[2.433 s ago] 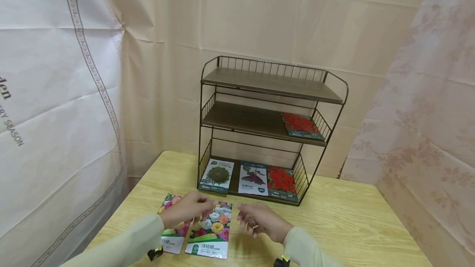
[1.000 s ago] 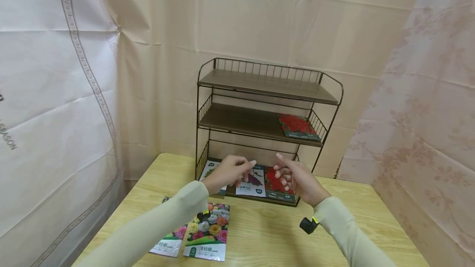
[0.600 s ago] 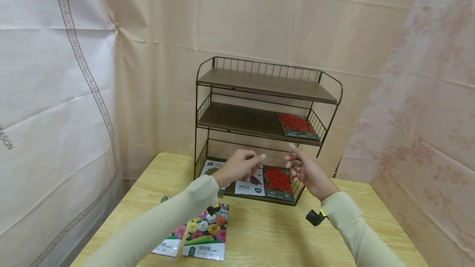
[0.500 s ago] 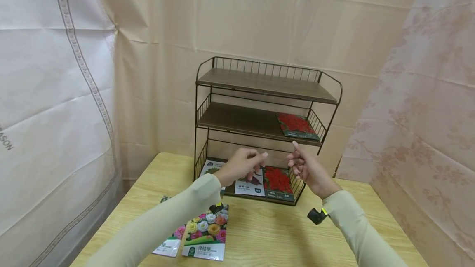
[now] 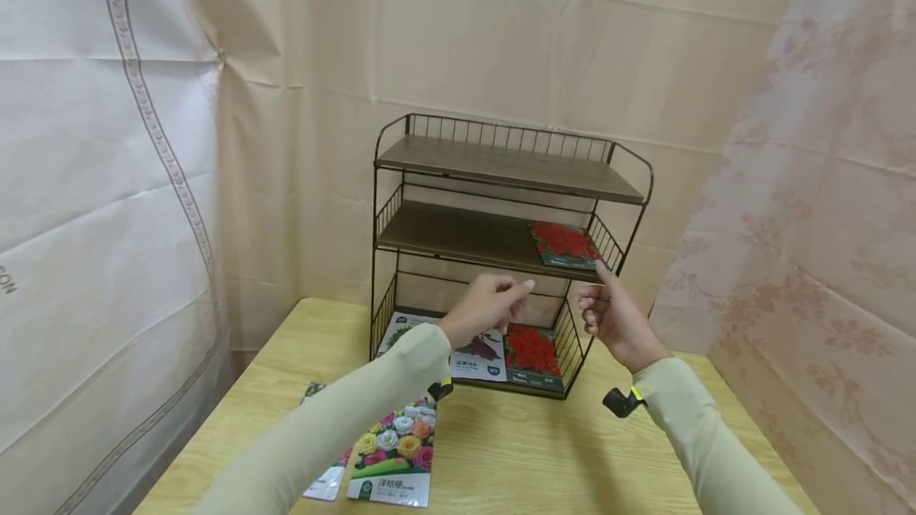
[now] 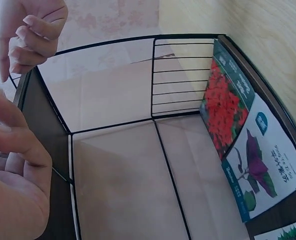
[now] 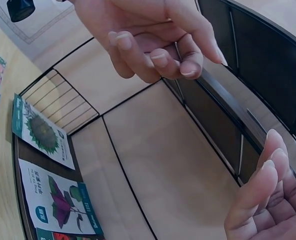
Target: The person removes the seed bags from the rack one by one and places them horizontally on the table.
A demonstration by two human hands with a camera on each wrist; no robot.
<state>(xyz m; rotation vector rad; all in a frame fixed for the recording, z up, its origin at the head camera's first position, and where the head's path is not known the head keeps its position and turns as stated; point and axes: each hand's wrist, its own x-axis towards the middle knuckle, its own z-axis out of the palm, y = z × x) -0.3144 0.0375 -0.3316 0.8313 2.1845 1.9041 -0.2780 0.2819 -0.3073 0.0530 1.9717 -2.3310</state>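
Observation:
My left hand [image 5: 490, 308] hovers in front of the rack's bottom tier, fingers loosely bent with nothing in them. To its right, my right hand [image 5: 619, 320] is raised beside the rack's right post, thumb up, fingers loosely curled and also holding nothing. Just above that thumb lies a red-flower seed packet [image 5: 565, 243] on the middle shelf. On the bottom shelf are another red-flower packet [image 5: 533, 352], a packet picturing a purple plant [image 7: 62, 200] and a sunflower packet [image 7: 43, 132]. In the left wrist view the palm of my left hand [image 6: 17, 185] shows bare.
A three-tier dark rack [image 5: 508, 161] with wire sides stands on the wooden table [image 5: 501, 451]. Two packets with mixed blooms lie in front of it: one fully printed side up [image 5: 393, 451], the other packet [image 5: 325, 485] partly behind my left sleeve. Curtains hang behind and at both sides.
Both hands have moved up and to the right, from around the mixed-bloom packets on the table to in front of the rack. The packets keep their places. The head view has shifted slightly.

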